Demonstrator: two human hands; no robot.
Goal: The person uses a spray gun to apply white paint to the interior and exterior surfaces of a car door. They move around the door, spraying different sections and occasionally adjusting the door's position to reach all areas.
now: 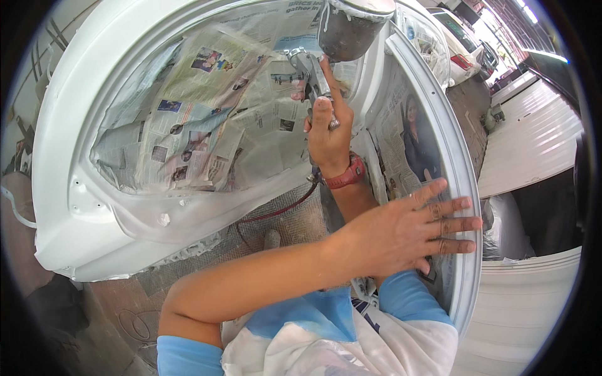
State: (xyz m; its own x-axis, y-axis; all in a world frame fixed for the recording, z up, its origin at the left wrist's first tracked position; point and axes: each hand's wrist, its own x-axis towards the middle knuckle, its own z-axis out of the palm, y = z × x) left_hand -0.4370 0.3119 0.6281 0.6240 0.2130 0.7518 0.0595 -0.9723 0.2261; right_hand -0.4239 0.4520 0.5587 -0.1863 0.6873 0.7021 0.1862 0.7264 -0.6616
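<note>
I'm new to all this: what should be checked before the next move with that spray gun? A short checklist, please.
1. Silver metal spray gun held: ok; the right-hand grip is closed around it.
2. Left-hand grip off the curved white panel edge: cannot tell; spread fingers overlap it in view.
3. Creased newspaper sheets across the opening in the large curved white car panel: ok.
4. Thin dark-red hose joined to the gun: cannot tell; the join is hidden.
5. Fill of the dark, white-streaked cup: cannot tell; its inside doesn't show.
6. Both grips gloved: not ok; bare skin.
</note>
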